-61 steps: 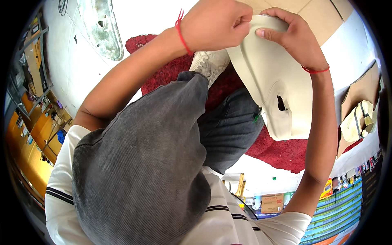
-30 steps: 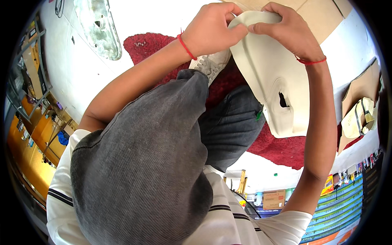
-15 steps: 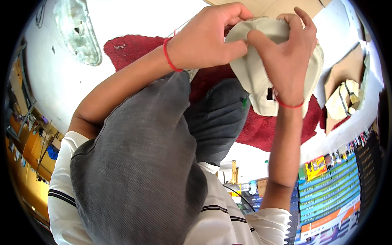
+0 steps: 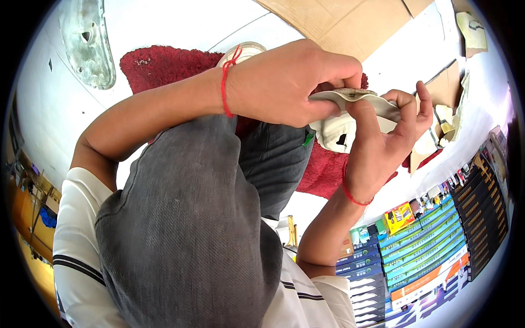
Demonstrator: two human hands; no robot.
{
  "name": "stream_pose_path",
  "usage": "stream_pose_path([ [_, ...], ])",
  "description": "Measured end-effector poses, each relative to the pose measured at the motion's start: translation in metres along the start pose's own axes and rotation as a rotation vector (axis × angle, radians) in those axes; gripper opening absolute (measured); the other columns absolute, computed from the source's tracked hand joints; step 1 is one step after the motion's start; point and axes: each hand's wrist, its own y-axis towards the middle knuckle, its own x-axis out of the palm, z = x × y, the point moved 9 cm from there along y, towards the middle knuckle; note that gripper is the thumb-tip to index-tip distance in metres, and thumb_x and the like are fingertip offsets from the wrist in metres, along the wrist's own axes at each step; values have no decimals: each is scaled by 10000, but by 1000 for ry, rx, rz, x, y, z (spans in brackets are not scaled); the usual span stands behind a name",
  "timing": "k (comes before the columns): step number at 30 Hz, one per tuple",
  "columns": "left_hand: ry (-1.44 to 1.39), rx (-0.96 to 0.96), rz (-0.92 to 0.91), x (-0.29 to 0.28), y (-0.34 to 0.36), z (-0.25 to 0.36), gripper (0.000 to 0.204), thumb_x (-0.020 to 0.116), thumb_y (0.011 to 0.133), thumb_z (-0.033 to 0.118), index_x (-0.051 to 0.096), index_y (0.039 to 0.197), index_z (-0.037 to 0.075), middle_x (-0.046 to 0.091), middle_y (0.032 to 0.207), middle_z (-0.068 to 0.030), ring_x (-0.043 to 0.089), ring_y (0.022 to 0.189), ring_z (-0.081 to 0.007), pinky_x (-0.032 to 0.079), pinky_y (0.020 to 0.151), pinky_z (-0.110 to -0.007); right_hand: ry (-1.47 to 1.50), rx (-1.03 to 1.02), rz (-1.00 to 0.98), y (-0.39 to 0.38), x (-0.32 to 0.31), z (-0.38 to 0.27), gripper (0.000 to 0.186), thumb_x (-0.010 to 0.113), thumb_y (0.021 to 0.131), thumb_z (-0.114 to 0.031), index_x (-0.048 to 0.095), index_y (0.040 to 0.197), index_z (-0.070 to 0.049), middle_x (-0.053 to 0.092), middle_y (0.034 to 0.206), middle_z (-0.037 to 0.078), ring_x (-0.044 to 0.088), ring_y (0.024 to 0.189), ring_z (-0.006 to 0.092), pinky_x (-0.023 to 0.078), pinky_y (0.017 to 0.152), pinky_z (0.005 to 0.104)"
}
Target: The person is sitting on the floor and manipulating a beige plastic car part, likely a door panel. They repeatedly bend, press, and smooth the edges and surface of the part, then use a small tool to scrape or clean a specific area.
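Observation:
A cream, leather-like cover piece (image 4: 328,135) is between my two hands, tipped so that its rim faces me. A small dark slot shows in its lower part, and its underside along the rim looks brownish. My left hand (image 4: 298,82) pinches the rim at the left, thumb on the near side and fingers curled behind. With thumb and bent fingers, my right hand (image 4: 383,128) grips the rim to the right, its little finger lifted away. The hands hide much of the cover.
Below the cover lies a dark red shaggy mat (image 4: 164,68), with a pale round rim (image 4: 246,52) behind my left wrist. A mottled grey-green panel (image 4: 90,44) is at far left, cardboard (image 4: 339,24) at the back. Stacked boxes (image 4: 421,235) stand at lower right.
The cover has turned from showing its broad face to showing its rim. Both hands have come lower and nearer, still gripping it. The pale round rim behind my left wrist shows more.

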Motion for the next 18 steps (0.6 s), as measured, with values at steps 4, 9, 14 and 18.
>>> stream_pose_path([
  [4,26,-24,-42,8,-6,5,217,761,861,43,660,1053,46,763,857,-103,726,737,-223,524,675,-296,-98,-69,12,-17,-7,-19,384,815,737,-80,612,1063,-58,358,1501,247,350,1483,403,362,1141,480],
  [9,41,-18,-43,10,-17,9,211,763,854,48,666,1042,54,770,881,-104,752,794,-238,540,706,-294,-174,-52,3,-25,-12,-27,361,817,719,-75,629,1027,-65,462,1485,192,431,1416,354,380,1130,460],
  [14,33,-57,-70,12,-15,9,195,745,852,30,645,1019,40,768,895,-121,764,838,-249,554,742,-297,-81,63,-103,-18,-16,-8,346,823,709,-87,637,1001,-93,458,1509,222,438,1383,379,376,1112,506],
  [18,24,-61,-53,12,-15,8,197,730,850,13,644,1027,31,767,896,-128,755,826,-247,564,766,-310,-67,-37,-36,-21,-9,-14,315,772,728,-75,622,1006,-70,377,1528,278,386,1438,422,367,1122,523],
])
